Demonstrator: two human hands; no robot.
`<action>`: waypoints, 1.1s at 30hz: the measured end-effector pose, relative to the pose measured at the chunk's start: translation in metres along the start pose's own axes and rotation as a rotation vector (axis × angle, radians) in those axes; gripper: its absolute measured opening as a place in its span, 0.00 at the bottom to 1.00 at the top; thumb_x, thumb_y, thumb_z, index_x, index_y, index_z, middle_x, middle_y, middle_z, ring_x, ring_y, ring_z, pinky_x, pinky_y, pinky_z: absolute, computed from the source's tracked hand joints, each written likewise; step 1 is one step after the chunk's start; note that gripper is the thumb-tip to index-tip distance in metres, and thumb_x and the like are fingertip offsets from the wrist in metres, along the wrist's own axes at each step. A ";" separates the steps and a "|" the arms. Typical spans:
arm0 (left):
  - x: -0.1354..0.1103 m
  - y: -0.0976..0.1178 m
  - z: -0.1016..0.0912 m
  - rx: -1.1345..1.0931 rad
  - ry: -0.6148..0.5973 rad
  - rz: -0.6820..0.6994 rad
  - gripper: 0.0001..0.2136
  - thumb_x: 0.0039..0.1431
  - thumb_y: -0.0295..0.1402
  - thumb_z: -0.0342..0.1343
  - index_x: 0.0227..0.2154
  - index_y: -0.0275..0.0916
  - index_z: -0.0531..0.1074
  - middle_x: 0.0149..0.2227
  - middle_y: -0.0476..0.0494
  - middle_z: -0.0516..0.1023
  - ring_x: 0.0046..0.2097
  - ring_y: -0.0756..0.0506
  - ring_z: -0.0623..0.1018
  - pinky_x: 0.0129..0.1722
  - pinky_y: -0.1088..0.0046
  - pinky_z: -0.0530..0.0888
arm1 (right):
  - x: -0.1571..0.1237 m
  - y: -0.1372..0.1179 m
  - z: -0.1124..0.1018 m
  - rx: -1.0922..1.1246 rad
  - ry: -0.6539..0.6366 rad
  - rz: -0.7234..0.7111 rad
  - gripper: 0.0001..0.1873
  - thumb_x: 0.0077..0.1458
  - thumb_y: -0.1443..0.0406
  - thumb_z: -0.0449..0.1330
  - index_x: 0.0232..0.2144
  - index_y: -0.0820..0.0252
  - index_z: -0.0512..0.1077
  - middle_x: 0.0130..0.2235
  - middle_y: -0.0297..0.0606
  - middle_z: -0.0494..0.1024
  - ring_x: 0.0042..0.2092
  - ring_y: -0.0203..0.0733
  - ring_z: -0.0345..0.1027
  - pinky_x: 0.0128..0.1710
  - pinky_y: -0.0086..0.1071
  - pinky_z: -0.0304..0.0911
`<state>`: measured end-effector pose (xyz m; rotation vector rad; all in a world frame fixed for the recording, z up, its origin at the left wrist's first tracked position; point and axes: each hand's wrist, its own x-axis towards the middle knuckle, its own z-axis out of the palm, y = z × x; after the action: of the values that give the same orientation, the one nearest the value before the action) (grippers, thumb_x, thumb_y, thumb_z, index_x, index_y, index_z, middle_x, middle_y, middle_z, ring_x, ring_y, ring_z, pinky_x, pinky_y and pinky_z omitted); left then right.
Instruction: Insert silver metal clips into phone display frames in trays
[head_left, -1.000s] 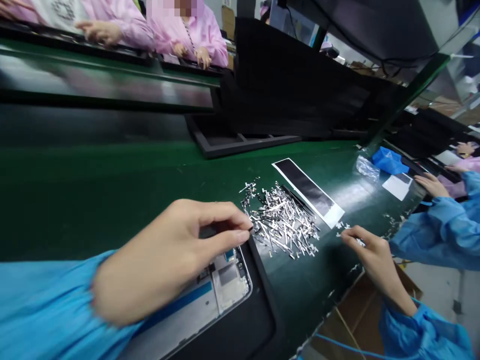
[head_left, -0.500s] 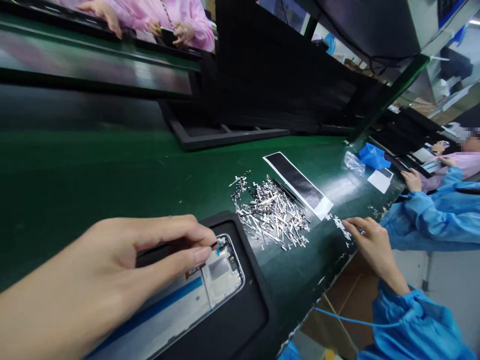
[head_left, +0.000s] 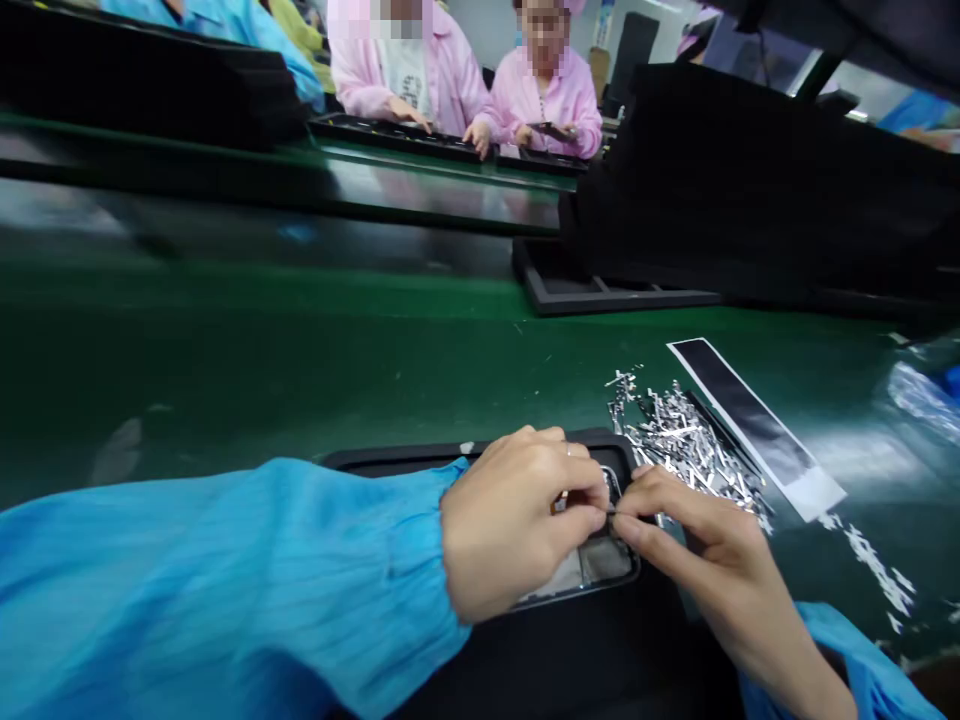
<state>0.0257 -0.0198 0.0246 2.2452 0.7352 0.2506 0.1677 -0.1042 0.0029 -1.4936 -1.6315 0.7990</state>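
Observation:
My left hand (head_left: 529,515) lies over a phone frame (head_left: 609,562), thumb and forefinger pinched on a small dark part (head_left: 611,510) above its upper end. From the right, my right hand (head_left: 701,545) meets it there, thumb and fingertips closed at the same part. The part is too small to name, and fingers cover most of it. The phone frame, silvery inside, sits in a black tray (head_left: 559,660); my left hand hides much of it. Just beyond my right hand is a pile of small metallic strips (head_left: 686,435).
A white-edged black sheet (head_left: 754,410) lies right of the pile, near white scraps (head_left: 877,565). Clear plastic film (head_left: 919,395) is at far right. Black stacked trays (head_left: 750,190) stand at the back. Across the green bench (head_left: 300,370), co-workers in pink (head_left: 547,95) handle parts.
The view has swung left. My right hand has moved from the white scraps to the phone frame and now meets my left fingertips. My left hand keeps its pinch.

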 end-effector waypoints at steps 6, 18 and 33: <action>-0.006 -0.010 0.000 0.179 0.156 0.170 0.06 0.52 0.26 0.48 0.24 0.37 0.69 0.25 0.49 0.69 0.30 0.49 0.63 0.30 0.71 0.55 | 0.005 0.007 0.002 -0.191 0.067 -0.132 0.05 0.52 0.68 0.50 0.28 0.56 0.66 0.27 0.32 0.68 0.32 0.36 0.61 0.32 0.31 0.57; 0.004 -0.027 0.011 0.228 0.166 0.000 0.09 0.53 0.25 0.45 0.20 0.35 0.66 0.24 0.49 0.66 0.29 0.49 0.60 0.29 0.71 0.53 | 0.000 0.029 0.008 -0.583 0.277 -0.422 0.10 0.49 0.76 0.50 0.35 0.64 0.63 0.31 0.36 0.68 0.35 0.37 0.60 0.44 0.43 0.54; 0.012 -0.028 0.017 0.197 0.242 0.006 0.10 0.51 0.24 0.47 0.16 0.34 0.63 0.20 0.50 0.64 0.27 0.50 0.58 0.27 0.71 0.53 | -0.001 0.033 -0.001 -0.754 0.055 -0.460 0.11 0.51 0.71 0.48 0.36 0.63 0.66 0.38 0.36 0.71 0.40 0.40 0.62 0.48 0.39 0.50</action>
<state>0.0294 -0.0074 -0.0075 2.4301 0.9150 0.4779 0.1853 -0.1015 -0.0248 -1.4817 -2.2483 -0.1417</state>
